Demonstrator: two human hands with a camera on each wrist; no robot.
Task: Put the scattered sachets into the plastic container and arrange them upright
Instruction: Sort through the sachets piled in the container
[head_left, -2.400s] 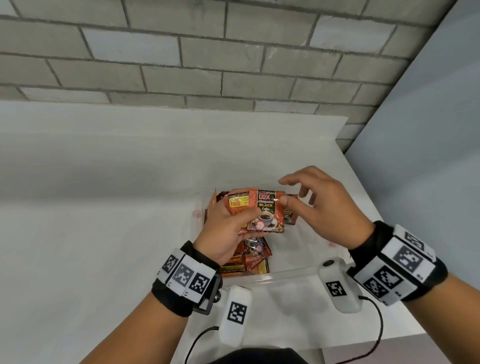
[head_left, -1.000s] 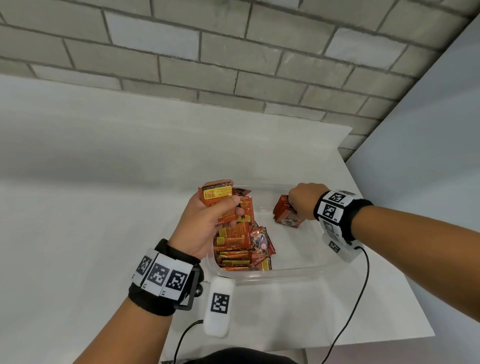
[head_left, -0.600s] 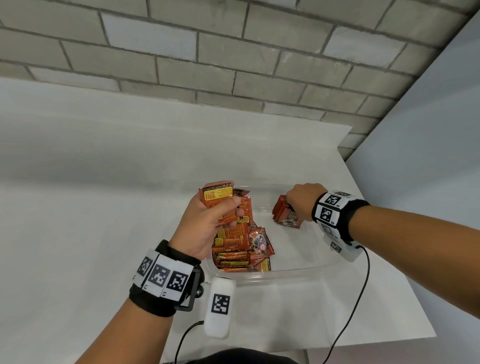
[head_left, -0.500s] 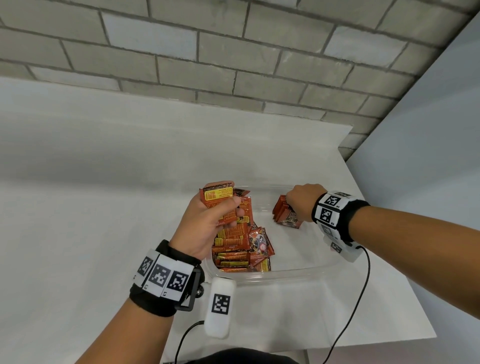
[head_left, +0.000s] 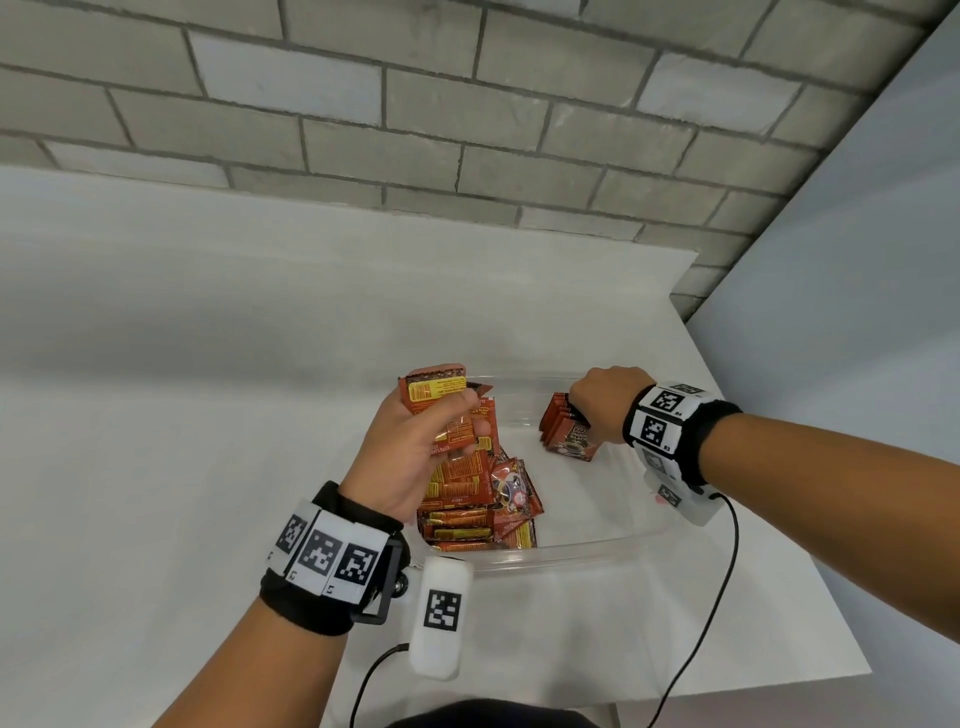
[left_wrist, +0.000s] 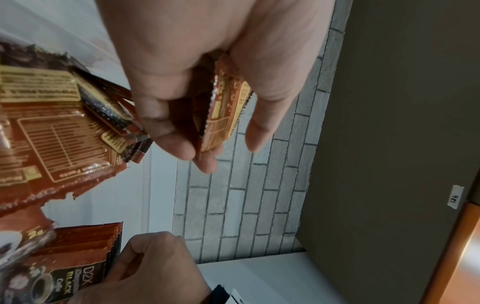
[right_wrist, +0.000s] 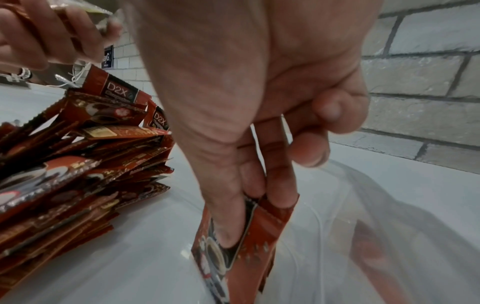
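A clear plastic container (head_left: 571, 551) sits on the white table, holding red coffee sachets. My left hand (head_left: 415, 441) grips a few sachets (head_left: 434, 389) above the container's left side, over a loose pile of sachets (head_left: 478, 499) lying flat. At the far right corner my right hand (head_left: 597, 402) pinches a small stack of upright sachets (head_left: 563, 434) from above. In the right wrist view the fingers (right_wrist: 231, 222) hold that stack (right_wrist: 249, 246) standing on the container floor. In the left wrist view the thumb and fingers clamp a sachet (left_wrist: 223, 115).
The white table (head_left: 182, 415) runs to a grey brick wall (head_left: 467, 130) behind. A grey partition (head_left: 857, 312) stands on the right. The table's right edge lies close to the container. Sensor cables (head_left: 696, 649) trail from both wrists toward me.
Since 2.4 s ago my right hand took sachets to the container's far right corner and stood them there. Over the last second both hands have barely moved.
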